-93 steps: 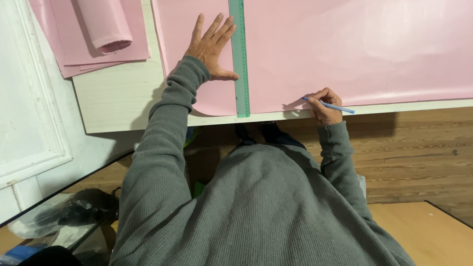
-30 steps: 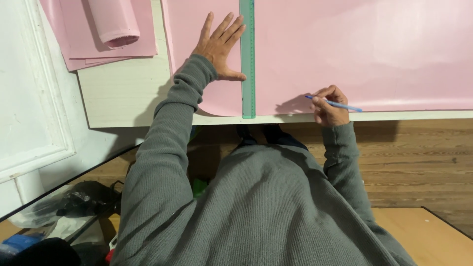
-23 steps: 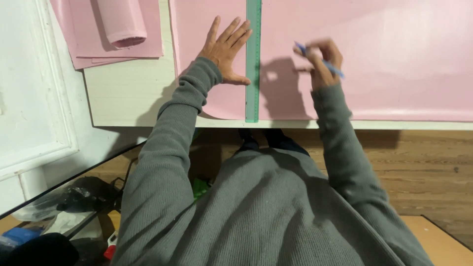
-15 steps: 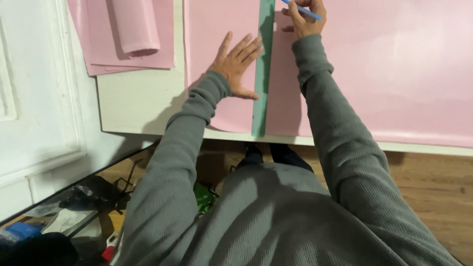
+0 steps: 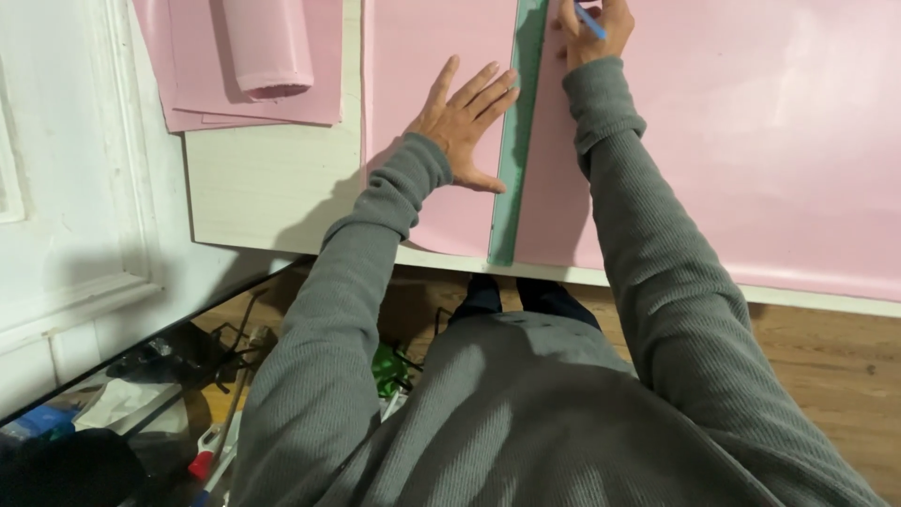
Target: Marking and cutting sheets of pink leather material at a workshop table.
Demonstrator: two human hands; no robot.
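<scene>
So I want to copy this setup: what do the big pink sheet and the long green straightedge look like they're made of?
The large pink sheet looks like thin, matte foam or soft plastic: smooth, and its front edge curls limply over the table edge. The long green straightedge seems a rigid, flat strip, probably plastic or painted metal; which one can't be told. The left hand presses beside it.

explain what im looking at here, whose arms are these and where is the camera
The camera sits on a person's head and looks down, so the grey-sleeved arms are the wearer's own. A large pink sheet lies on a pale table. The left hand is spread flat on the sheet, its thumb side against a long green ruler. The right hand holds a blue pen close by the ruler's far end. At the upper left lie more pink sheets with a pink roll on top.
</scene>
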